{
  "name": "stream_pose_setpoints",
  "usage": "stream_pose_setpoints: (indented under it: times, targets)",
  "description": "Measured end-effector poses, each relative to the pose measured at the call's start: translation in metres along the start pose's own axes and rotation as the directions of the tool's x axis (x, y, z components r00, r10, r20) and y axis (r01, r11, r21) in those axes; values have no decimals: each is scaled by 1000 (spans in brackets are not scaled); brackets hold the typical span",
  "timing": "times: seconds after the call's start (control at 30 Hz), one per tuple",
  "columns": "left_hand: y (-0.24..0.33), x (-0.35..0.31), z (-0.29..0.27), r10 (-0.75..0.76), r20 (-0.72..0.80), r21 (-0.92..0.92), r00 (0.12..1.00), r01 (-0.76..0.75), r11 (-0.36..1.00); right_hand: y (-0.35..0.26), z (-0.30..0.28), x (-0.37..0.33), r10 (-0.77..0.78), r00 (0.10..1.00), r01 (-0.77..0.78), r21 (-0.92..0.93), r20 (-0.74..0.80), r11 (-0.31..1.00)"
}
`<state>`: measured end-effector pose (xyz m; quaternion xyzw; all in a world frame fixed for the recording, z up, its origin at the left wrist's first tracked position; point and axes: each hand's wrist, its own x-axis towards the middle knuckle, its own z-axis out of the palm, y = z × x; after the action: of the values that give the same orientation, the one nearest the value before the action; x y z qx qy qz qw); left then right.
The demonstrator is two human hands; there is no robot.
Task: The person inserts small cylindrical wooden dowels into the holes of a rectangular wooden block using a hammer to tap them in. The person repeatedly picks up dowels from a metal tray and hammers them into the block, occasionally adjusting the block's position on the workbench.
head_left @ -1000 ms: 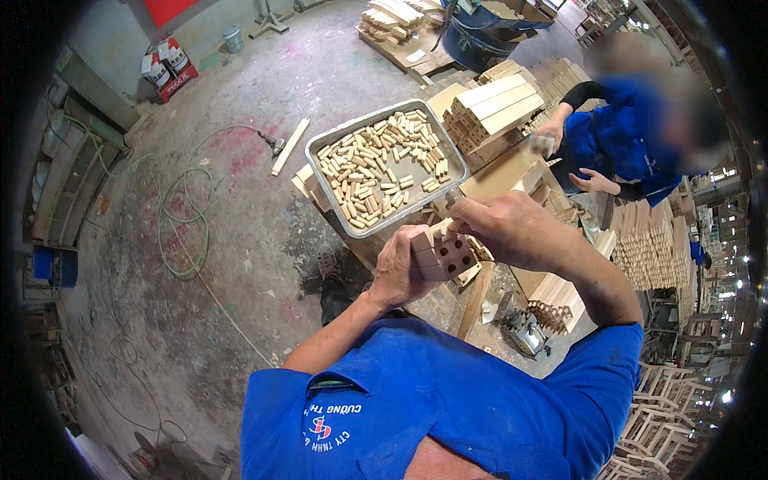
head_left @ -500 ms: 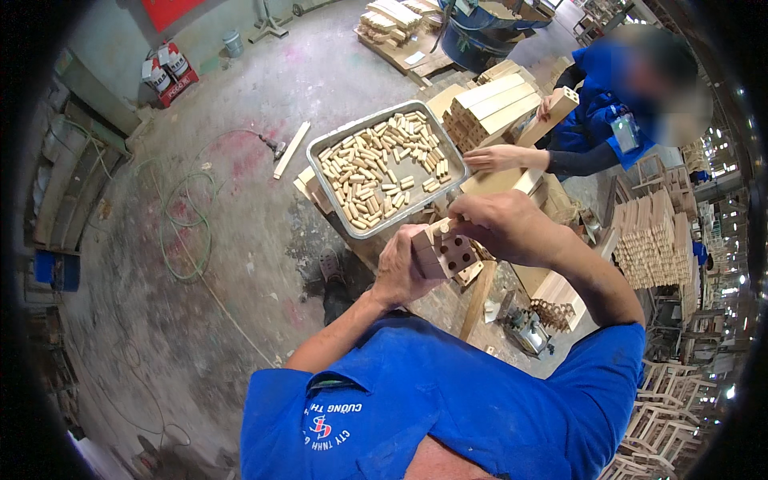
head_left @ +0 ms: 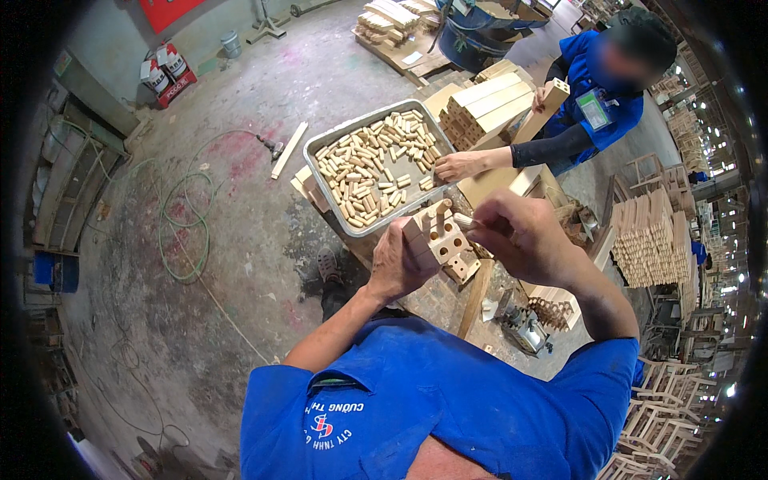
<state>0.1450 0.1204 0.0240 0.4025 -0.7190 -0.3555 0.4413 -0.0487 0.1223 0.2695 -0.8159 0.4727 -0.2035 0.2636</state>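
My left hand (head_left: 394,266) grips a bundle of light wooden pieces (head_left: 441,248), whose end face with several round holes is turned toward my right. At least one dowel (head_left: 442,209) sticks out of a hole at the upper part of that face. Between the thumb and fingers of my right hand (head_left: 524,232) is a short wooden dowel (head_left: 463,221), held just beside the holes. Beyond my hands lies a metal tray (head_left: 309,152) with a pile of loose dowels (head_left: 360,170) in it.
Across the work surface, a co-worker's hand (head_left: 459,166) is at the tray's right edge; their other hand holds a long wooden piece (head_left: 546,106). Stacked wooden pieces (head_left: 488,106) stand beside the tray. A small metal device (head_left: 524,330) lies at right. A green hose (head_left: 164,216) coils on the floor.
My right hand has drawn back slightly from the wooden pieces, and the dowel in its fingers now shows. The co-worker's near hand has moved left to the tray's edge.
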Motion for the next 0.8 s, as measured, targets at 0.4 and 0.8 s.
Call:
stream_pose_setpoints:
  times: [0.4, 0.8]
  targets:
    - [10, 5, 2, 94, -78, 89, 992, -87, 992, 9, 25, 16, -222, 964, 255, -265, 148, 930]
    - [5, 0, 9, 135, -192, 8, 972, -136, 991, -2, 34, 17, -214, 958, 278, -429, 192, 860]
